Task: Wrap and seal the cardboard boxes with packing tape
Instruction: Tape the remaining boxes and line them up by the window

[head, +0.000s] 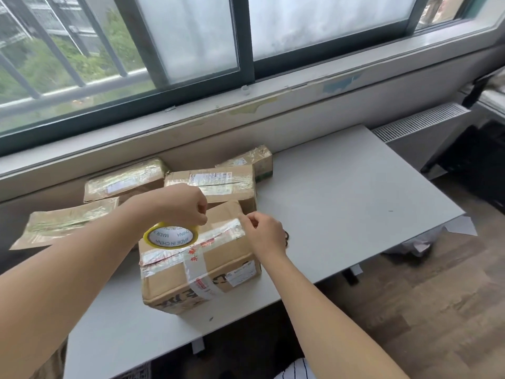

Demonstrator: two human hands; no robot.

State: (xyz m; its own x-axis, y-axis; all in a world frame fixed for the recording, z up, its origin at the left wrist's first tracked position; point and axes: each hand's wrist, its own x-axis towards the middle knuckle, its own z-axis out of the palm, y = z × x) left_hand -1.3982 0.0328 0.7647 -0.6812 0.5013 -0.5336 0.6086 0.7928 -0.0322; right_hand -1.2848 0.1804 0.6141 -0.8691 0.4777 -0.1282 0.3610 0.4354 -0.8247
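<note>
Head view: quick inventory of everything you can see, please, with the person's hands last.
Front box: one, brown, front centre of the table.
Tape roll: one, yellow with a white core, above that box.
Wrapped boxes: four, brown under shiny tape, behind it by the wall.
Table: one, light grey, below the window.
Window: one, dark-framed, along the back.
Vent grille: one, grey, right of the table.
Left hand: holds the tape roll.
Right hand: pinches the tape strip on the box top.
</note>
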